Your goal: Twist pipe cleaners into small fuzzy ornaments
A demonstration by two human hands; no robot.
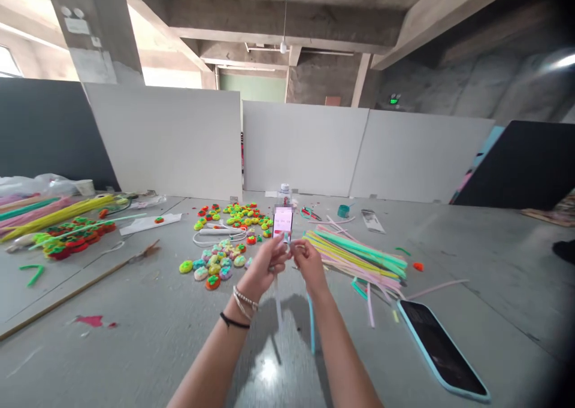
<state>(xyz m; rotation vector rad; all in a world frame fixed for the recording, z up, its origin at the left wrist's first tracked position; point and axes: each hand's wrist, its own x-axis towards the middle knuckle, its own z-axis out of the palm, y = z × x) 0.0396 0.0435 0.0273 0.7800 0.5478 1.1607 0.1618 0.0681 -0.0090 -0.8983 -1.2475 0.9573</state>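
My left hand and my right hand meet in the middle with fingers pinched, close in front of a propped phone with a lit pinkish screen. A pale pipe cleaner hangs down from my left hand. Below my right hand dangles a blue pipe cleaner. Between the fingertips is a small pale bit, too small to make out. Just left of my hands lie pastel coiled pipe-cleaner pieces. To the right is a bundle of loose pipe cleaners in yellow, green and pink.
A blue-cased phone lies at the front right. Red and yellow coiled pieces surround a white corded tool. A long stick and more pipe cleaners are on the left. A bottle stands behind the propped phone.
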